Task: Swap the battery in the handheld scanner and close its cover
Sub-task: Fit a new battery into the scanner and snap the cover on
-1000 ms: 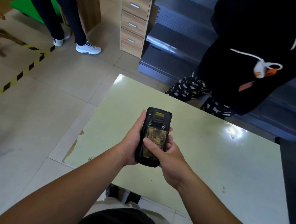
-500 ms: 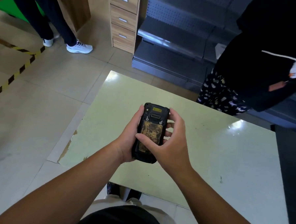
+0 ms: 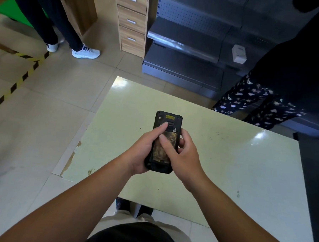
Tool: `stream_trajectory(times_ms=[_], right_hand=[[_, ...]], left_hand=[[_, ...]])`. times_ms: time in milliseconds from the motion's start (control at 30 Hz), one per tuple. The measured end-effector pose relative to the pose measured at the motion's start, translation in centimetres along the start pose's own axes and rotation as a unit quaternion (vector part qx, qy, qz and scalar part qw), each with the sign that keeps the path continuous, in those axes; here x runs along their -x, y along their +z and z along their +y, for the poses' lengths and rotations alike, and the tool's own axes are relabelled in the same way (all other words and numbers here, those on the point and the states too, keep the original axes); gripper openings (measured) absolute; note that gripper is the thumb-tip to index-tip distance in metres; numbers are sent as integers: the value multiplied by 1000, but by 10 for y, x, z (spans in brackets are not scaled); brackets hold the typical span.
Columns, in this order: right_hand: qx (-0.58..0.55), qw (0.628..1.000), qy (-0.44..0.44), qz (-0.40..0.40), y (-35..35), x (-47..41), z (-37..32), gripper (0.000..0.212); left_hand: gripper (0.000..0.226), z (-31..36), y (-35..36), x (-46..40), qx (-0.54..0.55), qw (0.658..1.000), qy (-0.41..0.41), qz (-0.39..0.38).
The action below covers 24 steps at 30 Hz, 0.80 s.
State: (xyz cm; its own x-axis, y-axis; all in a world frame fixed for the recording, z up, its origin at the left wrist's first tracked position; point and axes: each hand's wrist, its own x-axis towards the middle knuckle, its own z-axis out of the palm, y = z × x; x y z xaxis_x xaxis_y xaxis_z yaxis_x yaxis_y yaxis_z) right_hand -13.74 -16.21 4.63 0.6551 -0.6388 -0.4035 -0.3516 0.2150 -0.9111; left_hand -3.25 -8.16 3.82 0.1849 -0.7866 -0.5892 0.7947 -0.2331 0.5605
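Note:
I hold a black handheld scanner [image 3: 169, 119] back side up over the pale green table [image 3: 227, 152]. Its back carries a worn yellow-brown cover panel [image 3: 160, 152] and a small yellow label near the top. My left hand [image 3: 142, 153] wraps the scanner's left side from below, its thumb stretched up to the latch area above the panel. My right hand [image 3: 182, 157] grips the right side, with its thumb pressed on the upper part of the panel. The lower right of the scanner is hidden by my right hand.
A person in patterned trousers [image 3: 252, 105] stands at the table's far right edge. Another person's legs and white shoes [image 3: 85, 52] are at the far left, near yellow-black floor tape [image 3: 18, 80]. A wooden drawer unit [image 3: 131, 21] and dark metal shelving [image 3: 186, 48] stand behind the table.
My left thumb has slid up from the scanner's side onto the latch area. My right thumb has moved higher on the panel. The camera has tilted a little.

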Motion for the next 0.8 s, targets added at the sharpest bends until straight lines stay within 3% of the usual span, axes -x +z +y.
stream_trajectory(times_ms=[333,433,467,533,600,800], right_hand=[[-11,1000,-9,14,-10,-5,-11,23],[57,997,-46,24,-15,-5,-9,38],[131,985,-97,50,-19,-4,-8,50],[305,921,-227,80,-28,-5,-5,66],[393,873,-286,37,-34,-6,-8,72],[420,867,-268,-25,-37,-7,-25,74]], left_hand=[[59,5,11,-3,-38,999,23,21],[60,4,13,-5,-36,999,26,24],[64,4,12,-6,-31,999,23,19],[72,5,13,-6,-9,1000,14,4],[76,6,14,-5,21,1000,5,6],[79,8,11,-5,95,995,-7,17]])
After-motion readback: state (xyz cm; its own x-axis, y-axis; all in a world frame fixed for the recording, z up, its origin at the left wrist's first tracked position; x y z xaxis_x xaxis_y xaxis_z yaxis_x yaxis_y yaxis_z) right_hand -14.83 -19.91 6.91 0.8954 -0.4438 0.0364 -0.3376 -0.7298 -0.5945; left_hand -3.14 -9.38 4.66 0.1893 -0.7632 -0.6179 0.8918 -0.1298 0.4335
